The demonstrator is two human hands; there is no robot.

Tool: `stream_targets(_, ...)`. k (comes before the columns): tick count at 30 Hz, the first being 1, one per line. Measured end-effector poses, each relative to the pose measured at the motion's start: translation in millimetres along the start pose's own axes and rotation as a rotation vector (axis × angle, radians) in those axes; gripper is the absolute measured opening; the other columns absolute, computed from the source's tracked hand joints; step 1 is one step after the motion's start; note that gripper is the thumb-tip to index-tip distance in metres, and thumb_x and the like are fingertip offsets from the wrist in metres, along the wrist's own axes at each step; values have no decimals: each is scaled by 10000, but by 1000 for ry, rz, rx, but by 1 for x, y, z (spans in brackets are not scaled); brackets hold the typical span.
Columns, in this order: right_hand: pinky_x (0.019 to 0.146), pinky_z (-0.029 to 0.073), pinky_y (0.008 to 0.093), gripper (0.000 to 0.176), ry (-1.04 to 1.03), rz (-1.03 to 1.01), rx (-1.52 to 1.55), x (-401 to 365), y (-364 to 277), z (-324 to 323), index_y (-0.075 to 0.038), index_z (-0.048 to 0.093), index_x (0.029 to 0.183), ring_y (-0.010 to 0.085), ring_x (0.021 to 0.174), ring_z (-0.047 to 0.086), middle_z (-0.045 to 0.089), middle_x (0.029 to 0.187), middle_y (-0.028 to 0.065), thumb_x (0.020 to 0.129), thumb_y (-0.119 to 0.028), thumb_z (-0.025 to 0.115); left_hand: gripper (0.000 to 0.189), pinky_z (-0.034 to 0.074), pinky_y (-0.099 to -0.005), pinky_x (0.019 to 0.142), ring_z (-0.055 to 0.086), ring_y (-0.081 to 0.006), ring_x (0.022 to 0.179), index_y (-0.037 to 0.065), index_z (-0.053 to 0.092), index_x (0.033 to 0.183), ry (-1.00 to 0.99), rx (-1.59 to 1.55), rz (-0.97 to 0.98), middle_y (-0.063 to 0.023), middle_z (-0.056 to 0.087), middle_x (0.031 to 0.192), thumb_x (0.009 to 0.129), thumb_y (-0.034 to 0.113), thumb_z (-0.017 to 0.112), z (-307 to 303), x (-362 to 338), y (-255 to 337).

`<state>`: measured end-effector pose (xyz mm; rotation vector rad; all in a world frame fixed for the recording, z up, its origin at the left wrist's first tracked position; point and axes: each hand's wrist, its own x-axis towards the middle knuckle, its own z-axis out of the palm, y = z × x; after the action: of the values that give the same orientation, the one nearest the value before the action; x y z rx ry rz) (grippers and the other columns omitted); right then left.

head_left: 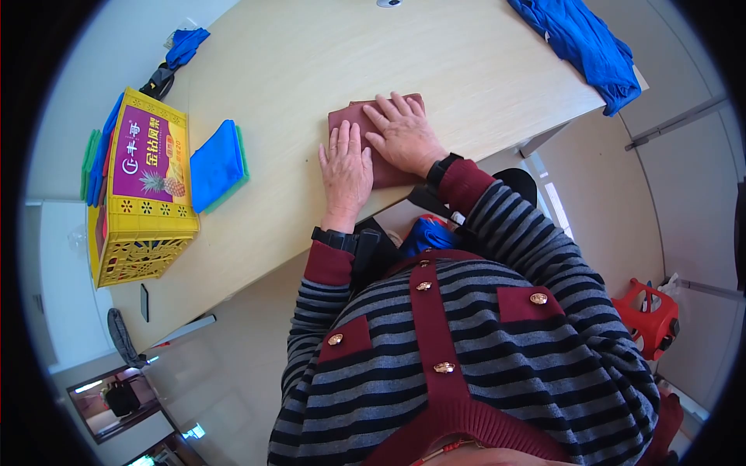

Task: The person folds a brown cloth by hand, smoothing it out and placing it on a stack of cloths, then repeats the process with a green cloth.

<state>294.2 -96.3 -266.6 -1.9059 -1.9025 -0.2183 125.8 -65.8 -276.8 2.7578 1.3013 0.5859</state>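
Observation:
A folded dark red cloth [347,116] lies on the light wooden table [311,62] near its front edge. My left hand [345,171] rests flat on the cloth's left part, fingers spread. My right hand [402,133] presses flat on the cloth's right part, fingertips reaching its far edge. Neither hand grips anything. Both wrists wear black bands below striped sleeves with dark red cuffs.
A stack of folded blue and green cloths [217,165] lies to the left. Beside it stands a yellow crate [140,206] with a purple pineapple-print box on top. A blue cloth pile [590,43] hangs off the table's far right corner. A red stool [649,314] stands on the floor.

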Motion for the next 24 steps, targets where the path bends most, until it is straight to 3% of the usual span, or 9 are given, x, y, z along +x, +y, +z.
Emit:
stream_targets(4,1129,327,484,560,-11,58,20,8,13,-6,-124,529,1440,335,1376,438,529,1437,141,1004,-473,479,543,222,-577,1198,321,-318,1491,59,410,1518,7,15,-1,-132,371,1602,1044,317,467,-8,-3,4)
stream_targets(8,1103,360,487,542,-71,109,53,8,17,-15,-112,531,1429,333,1344,462,546,1402,140,1005,-447,495,512,242,-591,1191,361,-324,1463,76,491,1461,96,-15,122,-124,429,1558,996,278,559,-25,-20,15)
stream_targets(11,1094,371,488,554,-98,136,64,0,13,-21,-90,516,1437,335,1332,468,548,1388,146,1004,-436,506,467,238,-601,1188,385,-336,1446,117,541,1426,19,-80,274,-126,476,1519,967,196,573,-40,-42,26)
stream_targets(14,1077,383,486,587,-94,148,55,-11,10,-27,-60,491,1450,337,1315,478,555,1361,156,998,-434,521,469,238,-606,1187,394,-340,1440,139,558,1413,28,44,267,-127,496,1499,945,139,574,-44,-40,11)
stream_targets(19,1050,400,474,662,-84,151,-22,-50,-1,-38,13,439,1460,350,1269,506,564,1311,182,983,-433,551,467,244,-603,1186,402,-347,1432,155,587,1386,80,163,145,-127,504,1491,925,78,566,-44,-28,-29)
stream_targets(22,1045,404,471,690,-76,124,-72,-70,-6,-54,36,423,1459,355,1251,517,567,1288,190,977,-437,562,486,244,-582,1191,372,-337,1457,178,550,1439,83,123,-34,-109,469,1529,958,106,559,-33,-21,-46)
stream_targets(24,1038,405,477,681,-258,127,-140,-76,-14,-75,40,440,1446,358,1241,520,568,1282,191,978,-441,560,477,244,-574,1192,366,-340,1461,156,531,1452,92,50,-59,-118,460,1536,975,134,544,-33,-21,-33)
